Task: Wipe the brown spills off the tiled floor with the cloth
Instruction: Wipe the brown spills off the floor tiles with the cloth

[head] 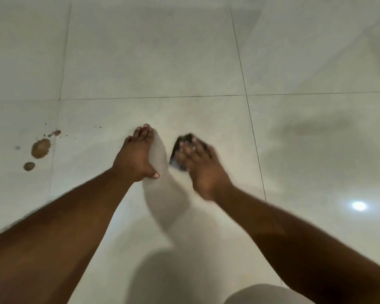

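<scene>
brown spills (40, 148) sit on the pale floor (154, 62), well left of the left hand (136, 156): one large blot, a smaller round one (29, 166) just below it, a small patch (56, 132) above it by the grout line, and fine specks scattered around. none of them looks wiped yet.

left hand is planted flat on the tile, fingers straight and together, thumb out to the side, holding nothing; it looks like a prop for body weight. right hand (198, 163), just right of the left hand, lies with spread fingers pressed on a dark cloth (180, 148), which shows only at the fingertips and along the hand's left edge. this hand is blurred, so i judge it is in motion over the tile; whether any finger curls round the cloth i cannot tell.

a faint dark smear (312, 128) shows on the tile well right of the right hand, possibly a damp film.

risks, as i judge them: the cloth is working a tile that looks free of brown, so the spills left of the left hand may get missed. a flat press without a grip could let the cloth slide out. a damp glossy tile could let the propping left hand slip. wiping the big blot outward could smear it into the grout line.
</scene>
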